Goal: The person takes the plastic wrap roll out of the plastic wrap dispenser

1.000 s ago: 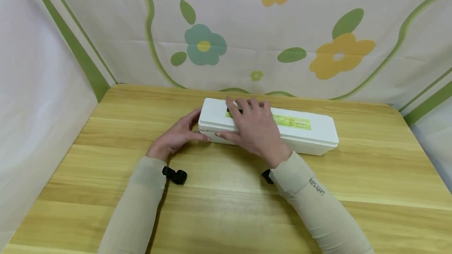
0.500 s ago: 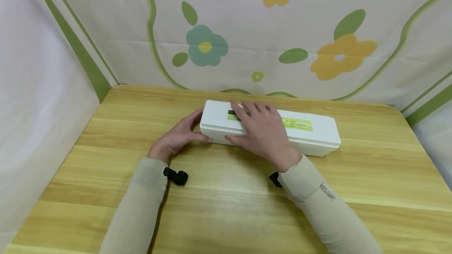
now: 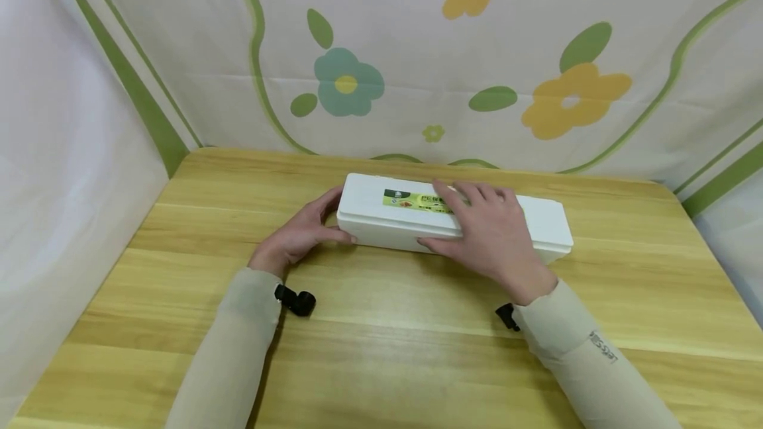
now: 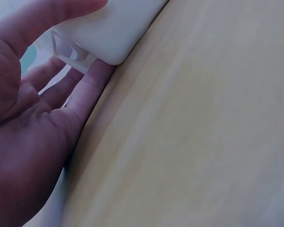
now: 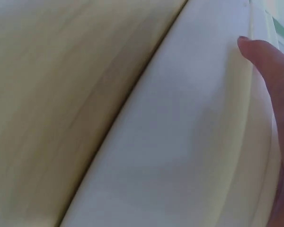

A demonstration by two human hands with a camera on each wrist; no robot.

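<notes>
A long white plastic box (image 3: 387, 233) lies on the table, its lid down along the visible front. A yellow-green label (image 3: 412, 201) printed with "PE" runs along the top, looking like that of a cling film box. My left hand (image 3: 301, 234) grips its left end, thumb at the front and fingers behind. In the left wrist view, the fingers (image 4: 90, 87) reach around the box's hollow end (image 4: 120, 28). Over the lid's right half lies my right hand (image 3: 491, 237), fingers across the top and thumb (image 5: 262, 49) against the front. It hides part of the label.
Under the box is a wood-grain table (image 3: 381, 349). A white curtain (image 3: 411, 51) with printed flowers hangs behind the table's far edge. Small black cameras (image 3: 296, 300) are strapped to both wrists.
My right hand has slid rightward along the lid, uncovering the label's left part. The slight gap under the lid's left end has closed. My left hand stays at that end.
</notes>
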